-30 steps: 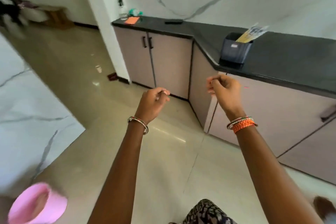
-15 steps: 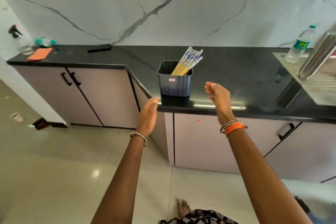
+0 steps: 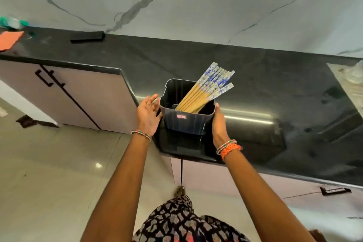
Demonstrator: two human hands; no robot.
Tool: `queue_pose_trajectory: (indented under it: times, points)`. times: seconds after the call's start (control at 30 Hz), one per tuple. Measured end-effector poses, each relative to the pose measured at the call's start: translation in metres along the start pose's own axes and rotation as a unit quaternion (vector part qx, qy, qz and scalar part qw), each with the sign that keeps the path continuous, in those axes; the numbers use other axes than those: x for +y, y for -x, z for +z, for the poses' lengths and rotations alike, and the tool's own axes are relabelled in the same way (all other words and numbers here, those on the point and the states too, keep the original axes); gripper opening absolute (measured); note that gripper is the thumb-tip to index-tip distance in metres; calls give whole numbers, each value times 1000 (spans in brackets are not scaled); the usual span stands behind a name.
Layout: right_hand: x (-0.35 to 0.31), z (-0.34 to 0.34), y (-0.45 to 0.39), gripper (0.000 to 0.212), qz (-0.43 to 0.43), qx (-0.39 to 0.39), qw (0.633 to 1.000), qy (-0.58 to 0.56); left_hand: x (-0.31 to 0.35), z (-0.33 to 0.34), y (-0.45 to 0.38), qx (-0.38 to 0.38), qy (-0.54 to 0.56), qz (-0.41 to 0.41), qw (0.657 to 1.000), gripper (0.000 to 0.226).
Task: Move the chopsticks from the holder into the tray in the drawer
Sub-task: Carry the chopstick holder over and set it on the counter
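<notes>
A dark blue square holder (image 3: 187, 122) stands near the front edge of the black counter (image 3: 275, 88). Several chopsticks (image 3: 208, 88) with yellow shafts and blue-and-white tops lean in it toward the right. My left hand (image 3: 148, 114) is at the holder's left wall, fingers spread, just at the rim. My right hand (image 3: 219, 122) lies against the right wall with the thumb at the rim; its fingers are hidden behind the holder. A closed drawer front with a dark handle (image 3: 334, 190) sits below the counter at the right. No tray is in view.
Closed cabinet doors (image 3: 82, 100) run under the counter on the left. A flat black object (image 3: 87, 37) and an orange cloth (image 3: 9, 40) lie at the counter's back left. A metal sink board (image 3: 347, 82) is at the right edge. Marble wall behind, tiled floor below.
I have come up close to the counter. Both hands rose from below the counter edge and closed in on the holder's two sides.
</notes>
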State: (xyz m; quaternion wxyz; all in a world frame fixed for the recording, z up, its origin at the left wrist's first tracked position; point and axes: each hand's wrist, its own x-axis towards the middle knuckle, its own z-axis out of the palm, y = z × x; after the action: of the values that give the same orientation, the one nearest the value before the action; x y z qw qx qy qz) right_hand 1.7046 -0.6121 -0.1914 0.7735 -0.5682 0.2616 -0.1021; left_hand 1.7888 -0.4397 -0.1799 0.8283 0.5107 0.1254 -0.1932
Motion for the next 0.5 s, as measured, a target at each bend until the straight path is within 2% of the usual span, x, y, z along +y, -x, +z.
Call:
queue_pose_trajectory:
  times: [0.07, 0.17, 0.3, 0.5]
  points:
    - [6, 3, -9, 44, 9, 6, 1000, -22, 0, 3, -17, -24, 27, -17, 999, 45]
    - [9, 7, -23, 42, 22, 30, 998, -48, -6, 15, -33, -57, -2, -28, 998, 37]
    - [-1, 11, -50, 47, 32, 51, 992, -111, -10, 26, -48, -94, -33, -23, 995, 51]
    - [-19, 24, -65, 48, 19, -8, 994, -109, 1, 31, -54, -75, -24, 2, 997, 47]
